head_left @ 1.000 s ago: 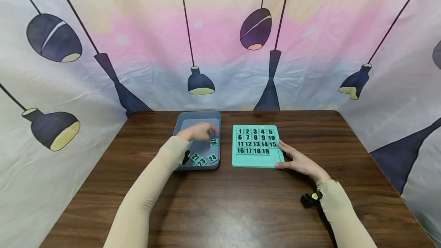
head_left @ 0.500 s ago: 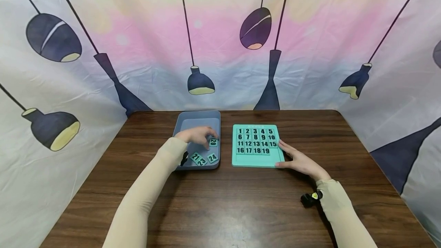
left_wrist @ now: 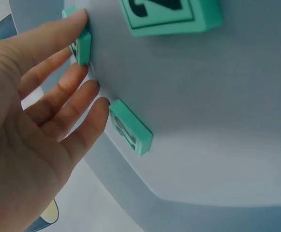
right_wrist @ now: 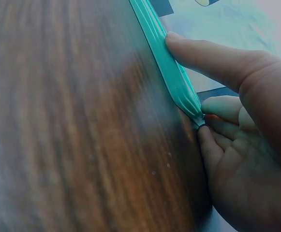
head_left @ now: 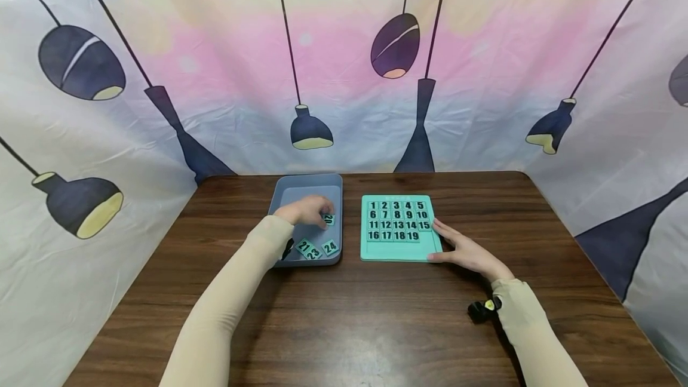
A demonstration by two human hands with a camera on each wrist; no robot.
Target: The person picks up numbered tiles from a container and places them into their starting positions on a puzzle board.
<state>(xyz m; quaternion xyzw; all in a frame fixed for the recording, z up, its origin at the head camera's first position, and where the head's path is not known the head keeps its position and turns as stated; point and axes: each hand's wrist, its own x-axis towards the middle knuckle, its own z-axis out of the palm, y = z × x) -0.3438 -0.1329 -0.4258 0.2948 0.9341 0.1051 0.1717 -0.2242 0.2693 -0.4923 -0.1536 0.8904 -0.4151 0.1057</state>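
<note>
In the head view my left hand (head_left: 309,210) is inside a blue-grey tray (head_left: 279,193), pinching the green number tile 20 (head_left: 329,220) between thumb and fingers. The left wrist view shows that tile (left_wrist: 84,48) at the fingertips, its face partly hidden. Tiles 21 (head_left: 304,246), 23 (head_left: 313,254) and 24 (head_left: 330,247) lie loose at the tray's near end. To the right is a turquoise number board (head_left: 395,251), with tiles 1 to 19 in rows. My right hand (head_left: 470,252) holds its near right corner, thumb on the near side, fingers along the right edge.
Tray and board stand side by side on a brown wooden table (head_left: 349,321), a narrow strip of wood between them. Behind the table hangs a cloth (head_left: 349,76) printed with lamps. A small black device (head_left: 480,312) sits at my right wrist.
My left fingers have come down from above tile 20 and closed on it. The tile has shifted slightly left. My right hand and the board have stayed put.
</note>
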